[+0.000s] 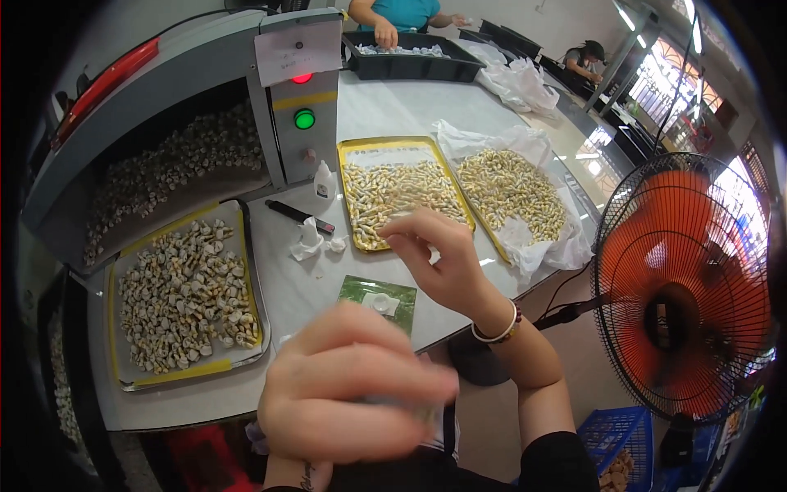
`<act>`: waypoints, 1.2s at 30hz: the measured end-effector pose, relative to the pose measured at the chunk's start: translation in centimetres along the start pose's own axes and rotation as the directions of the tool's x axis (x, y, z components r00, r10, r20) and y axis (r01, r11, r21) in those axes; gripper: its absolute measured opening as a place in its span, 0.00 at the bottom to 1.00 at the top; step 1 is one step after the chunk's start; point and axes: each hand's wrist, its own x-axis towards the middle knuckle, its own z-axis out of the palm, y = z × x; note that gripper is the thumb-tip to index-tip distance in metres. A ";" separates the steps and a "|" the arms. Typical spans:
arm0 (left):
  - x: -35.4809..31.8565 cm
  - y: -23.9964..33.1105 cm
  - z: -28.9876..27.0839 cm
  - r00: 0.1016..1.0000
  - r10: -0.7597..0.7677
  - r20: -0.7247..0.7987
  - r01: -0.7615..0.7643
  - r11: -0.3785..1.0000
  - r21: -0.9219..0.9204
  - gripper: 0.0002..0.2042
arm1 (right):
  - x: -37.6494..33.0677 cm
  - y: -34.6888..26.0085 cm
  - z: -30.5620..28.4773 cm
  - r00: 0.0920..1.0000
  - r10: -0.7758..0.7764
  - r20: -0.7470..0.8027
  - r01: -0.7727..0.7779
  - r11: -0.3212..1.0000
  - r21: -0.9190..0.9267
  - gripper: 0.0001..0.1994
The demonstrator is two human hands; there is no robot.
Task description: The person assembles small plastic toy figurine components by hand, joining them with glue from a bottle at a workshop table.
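Note:
My left hand [352,385], close to the camera and partly smeared by motion, is closed with its fingers curled. A pale, translucent bit shows under them, but I cannot make out what it is. Farther forward, my right hand [438,258] is bent at the wrist with fingertips pinched together, over the near edge of a yellow-rimmed tray [348,176] of small yellow-and-white elongated pieces [402,193]. Whatever those fingertips hold is too small to name. Between the hands lies a green square mat [352,289] with a small clear-white round piece [380,303] on it.
Left stands a grey machine [305,168] with a lit green button; before it sits a tray [262,328] of whitish-brown pieces [188,295]. A black pen-like tool [299,215], small white bottle [325,180] and crumpled tissue [307,242] lie mid-table. A fan [680,287] stands right; a person [398,20] works opposite.

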 end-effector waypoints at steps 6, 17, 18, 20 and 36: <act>1.5 3.7 1.4 0.998 0.005 0.061 -0.037 0.846 0.532 0.13 | -1.1 -1.9 0.3 1.000 -0.006 -0.017 0.007 0.996 0.084 0.06; 3.8 1.0 3.2 0.894 0.294 0.338 -0.385 0.890 0.245 0.07 | -4.6 0.6 0.3 0.970 0.199 -0.143 -0.172 0.968 0.180 0.05; 2.3 0.7 4.0 0.918 0.182 0.351 -0.274 0.933 0.233 0.08 | -4.8 1.0 0.6 0.965 0.213 -0.153 -0.177 0.959 0.219 0.04; 0.4 -0.4 4.0 0.929 0.025 0.368 -0.123 0.961 0.246 0.09 | -5.7 2.2 1.0 0.942 0.293 -0.165 -0.236 0.925 0.296 0.04; -8.6 -3.3 0.4 0.760 -0.650 -0.017 0.648 0.759 -0.063 0.16 | -8.2 3.7 0.2 0.781 0.620 -0.078 -0.435 0.630 0.644 0.08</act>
